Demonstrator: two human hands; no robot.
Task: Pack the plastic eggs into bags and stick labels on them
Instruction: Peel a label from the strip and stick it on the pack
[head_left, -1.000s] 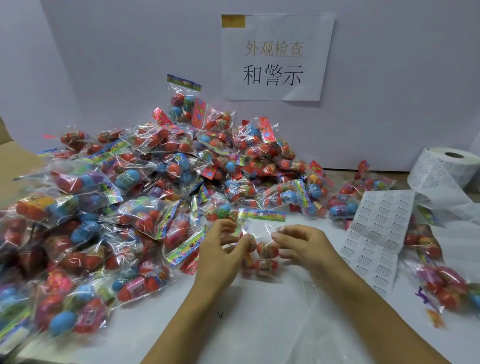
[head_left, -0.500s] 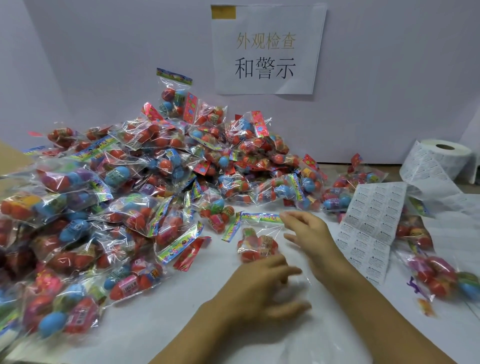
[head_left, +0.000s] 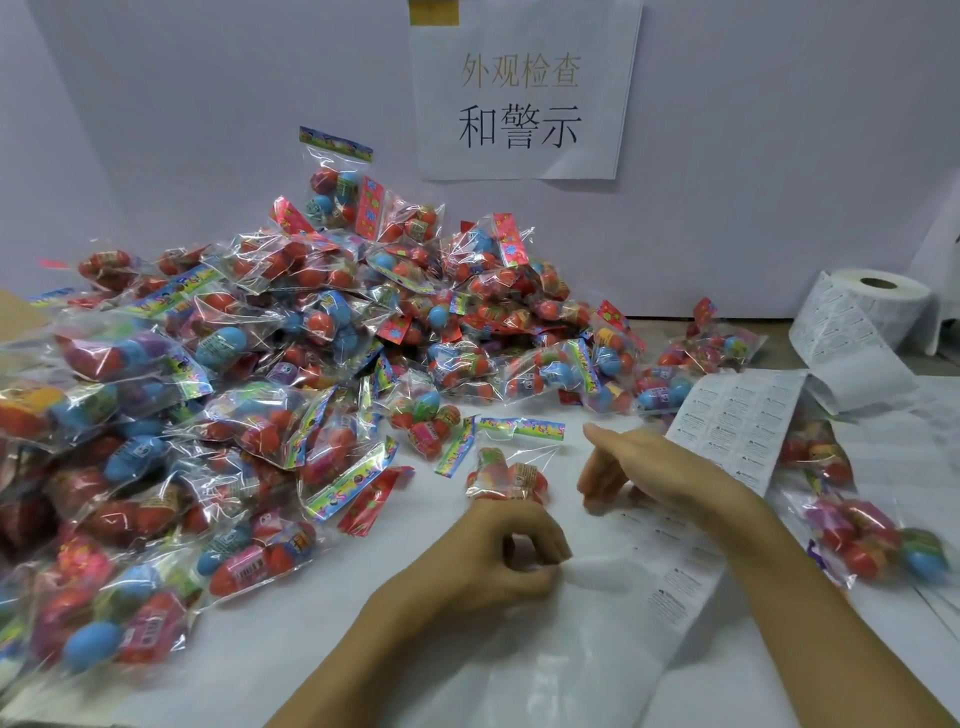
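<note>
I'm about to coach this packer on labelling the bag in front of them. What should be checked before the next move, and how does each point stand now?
1. Bag of eggs lies alone on the table, free of the pile: ok.
2. Label strip within reach beside the right hand: ok.
3. Left hand pinching a peeled label: cannot tell, blurred.
4. Right hand free to steady the bag: ok, open and holding nothing.
5. Bag already labelled: cannot tell.

White table (head_left: 426, 649): egg-bag heap (head_left: 249, 395) left, label strip (head_left: 727, 431) and roll (head_left: 878, 306) right.
</note>
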